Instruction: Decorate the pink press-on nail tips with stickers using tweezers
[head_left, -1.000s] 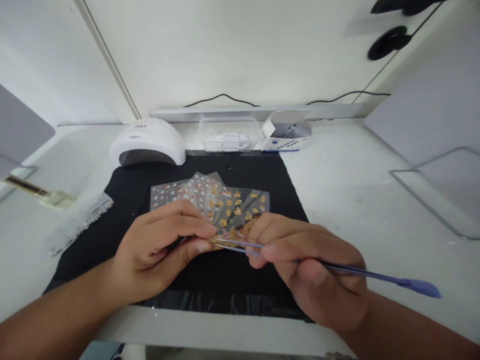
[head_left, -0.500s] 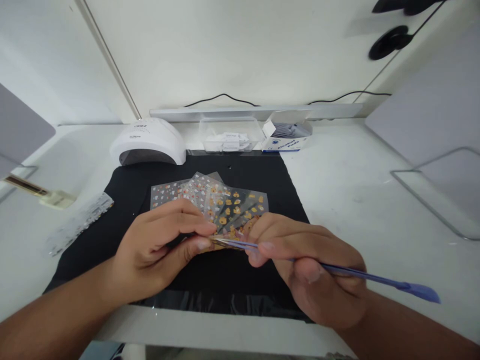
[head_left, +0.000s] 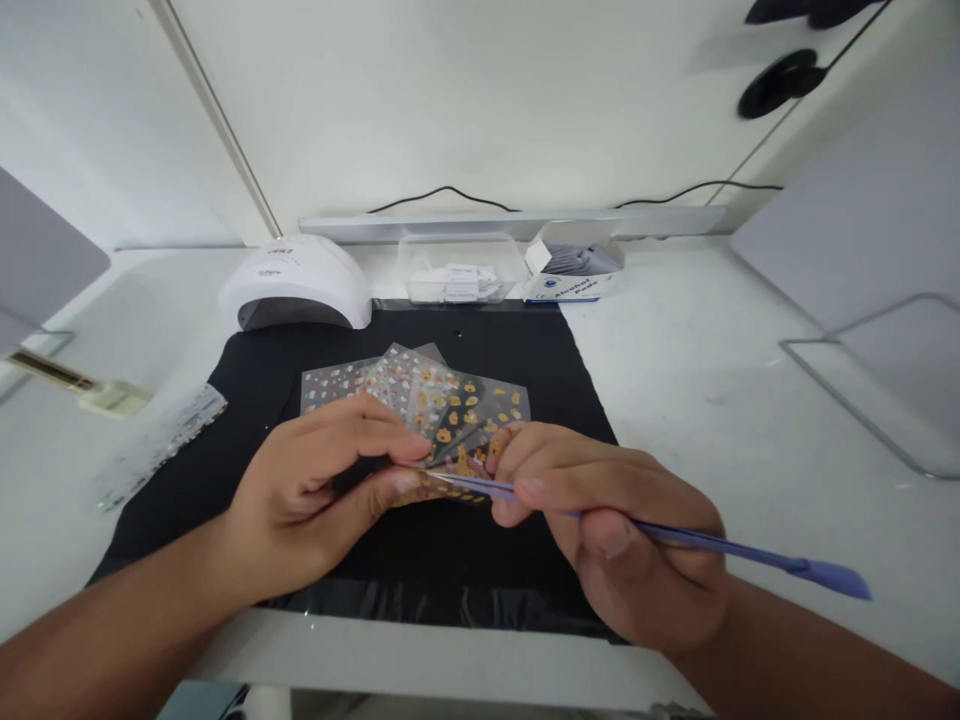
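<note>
Between its thumb and forefinger, my left hand (head_left: 315, 490) pinches the near edge of a clear sticker sheet (head_left: 463, 412) printed with small yellow-orange figures. My right hand (head_left: 637, 540) is closed around purple tweezers (head_left: 712, 543). Their silver tips lie at the sheet's near edge, close to my left thumb. Fingers of the right hand also rest against the sheet's right side. Whether the tips grip a sticker is too small to tell. Behind my left hand, other clear sheets (head_left: 334, 385) with white and red figures lie fanned out.
A black mat (head_left: 510, 345) covers the middle of the white table (head_left: 675, 370). Along the back stand a white nail lamp (head_left: 300, 270), a clear tub (head_left: 461, 275) of small white packets and an alcohol pads box (head_left: 574, 275). A silvery strip (head_left: 165, 440) and a pale-tipped bottle (head_left: 112, 398) lie at left.
The tweezers and my right hand have shifted slightly left. The sticker sheet has tilted a little, showing more of its near part. My left hand stays nearly in place.
</note>
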